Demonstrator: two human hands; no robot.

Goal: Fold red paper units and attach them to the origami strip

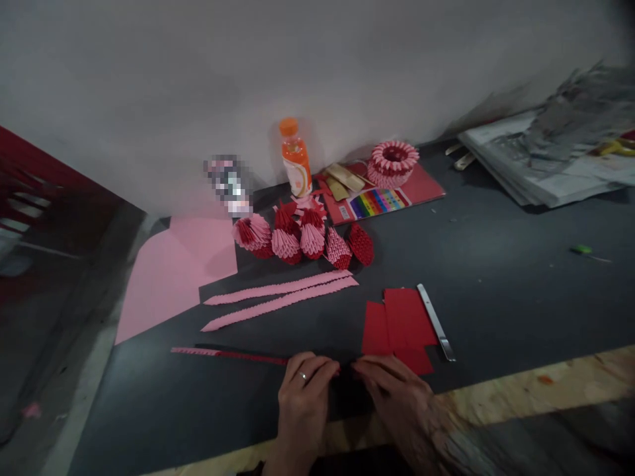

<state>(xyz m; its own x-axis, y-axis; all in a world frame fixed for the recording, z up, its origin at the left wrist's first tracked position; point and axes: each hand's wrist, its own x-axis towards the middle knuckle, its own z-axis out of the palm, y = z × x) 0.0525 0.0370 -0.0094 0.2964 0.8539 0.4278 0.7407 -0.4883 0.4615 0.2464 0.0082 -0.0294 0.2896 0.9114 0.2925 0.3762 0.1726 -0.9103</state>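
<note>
A narrow red-and-pink folded paper strip (251,357) lies across the dark table and runs in under my left hand (307,387). That hand, with a ring on one finger, is closed around the strip's right end. Facing it across a small gap, my right hand (394,383) has its thumb and fingers pinched together. A trace of red shows at its fingertips, too small to make out. Just beyond the right hand lie red paper pieces (409,317), partly overlapping. Beside them rests a slim silvery cutter-like tool (436,322).
Two pink zigzag strips (280,303) lie farther back, near pink paper sheets (173,264). Behind are several folded-paper pieces (312,235), an orange bottle (296,162), a pink-red paper ring (393,162) on a red packet (421,185), and stacked papers (536,178) at right.
</note>
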